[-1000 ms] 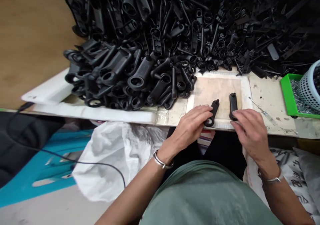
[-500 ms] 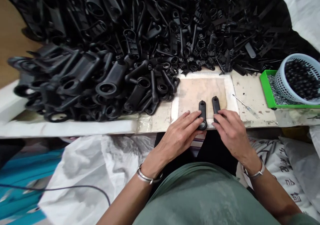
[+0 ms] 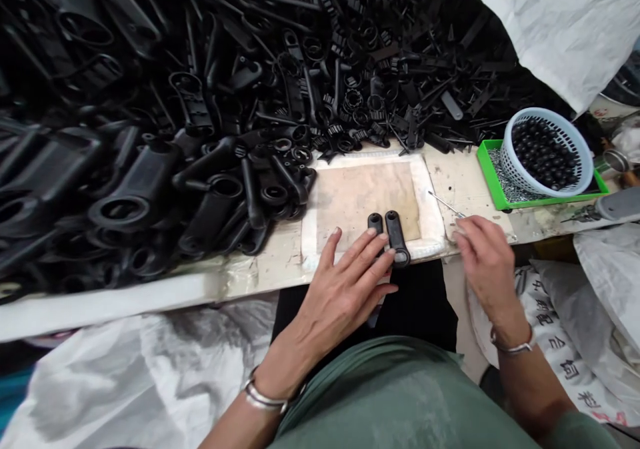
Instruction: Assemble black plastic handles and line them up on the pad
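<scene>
Two short black plastic handles [image 3: 395, 234] lie side by side on a brown work pad [image 3: 367, 196] at the bench's front edge. My left hand [image 3: 345, 289] lies flat with spread fingers, its fingertips resting on the near ends of both handles. My right hand [image 3: 483, 259] is to the right of the pad, fingers closing on the handle end of a thin screwdriver [image 3: 445, 204] that lies on the bench.
A huge heap of black plastic handles and rings [image 3: 200, 102] covers the bench behind and left of the pad. At the right, a green tray [image 3: 493, 181] of small metal parts holds a pale basket of black balls [image 3: 545, 149]. White sacks lie below the bench.
My right hand left the right handle and moved right onto the screwdriver. My left hand spread over both handles, which now lie close together. The camera view shifted right.
</scene>
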A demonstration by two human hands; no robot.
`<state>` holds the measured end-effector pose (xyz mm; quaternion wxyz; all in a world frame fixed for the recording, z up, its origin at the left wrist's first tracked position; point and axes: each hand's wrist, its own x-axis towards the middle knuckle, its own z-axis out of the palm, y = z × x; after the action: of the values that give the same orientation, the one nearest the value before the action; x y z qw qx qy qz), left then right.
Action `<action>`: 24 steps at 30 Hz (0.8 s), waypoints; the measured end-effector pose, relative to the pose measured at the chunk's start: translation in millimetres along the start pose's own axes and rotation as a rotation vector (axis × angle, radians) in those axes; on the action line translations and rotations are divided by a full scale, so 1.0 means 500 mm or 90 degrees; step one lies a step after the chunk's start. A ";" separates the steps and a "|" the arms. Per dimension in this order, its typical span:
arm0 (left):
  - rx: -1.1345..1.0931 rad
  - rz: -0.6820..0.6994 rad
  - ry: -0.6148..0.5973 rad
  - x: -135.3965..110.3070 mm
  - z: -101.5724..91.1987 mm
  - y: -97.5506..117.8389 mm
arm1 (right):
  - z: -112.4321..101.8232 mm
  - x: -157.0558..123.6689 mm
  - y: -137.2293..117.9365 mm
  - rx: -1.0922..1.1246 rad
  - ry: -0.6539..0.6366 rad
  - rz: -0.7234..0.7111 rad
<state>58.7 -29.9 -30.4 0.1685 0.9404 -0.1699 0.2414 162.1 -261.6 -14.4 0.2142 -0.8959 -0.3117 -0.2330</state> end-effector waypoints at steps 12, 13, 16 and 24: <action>0.026 0.076 -0.015 0.027 0.028 -0.009 | -0.018 -0.029 0.045 -0.004 0.042 0.070; 0.024 0.076 -0.016 0.025 0.028 -0.011 | -0.028 -0.039 0.042 0.013 0.071 0.075; 0.005 0.075 -0.017 0.023 0.027 -0.018 | -0.066 -0.078 0.040 -0.011 0.167 0.101; 0.008 0.096 -0.010 0.024 0.030 -0.028 | -0.146 -0.178 0.101 -0.266 0.262 0.228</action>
<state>79.9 -26.3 -40.0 0.1424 0.9281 -0.2398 0.2468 112.3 -377.1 -17.0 0.1218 -0.8952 -0.0453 -0.4263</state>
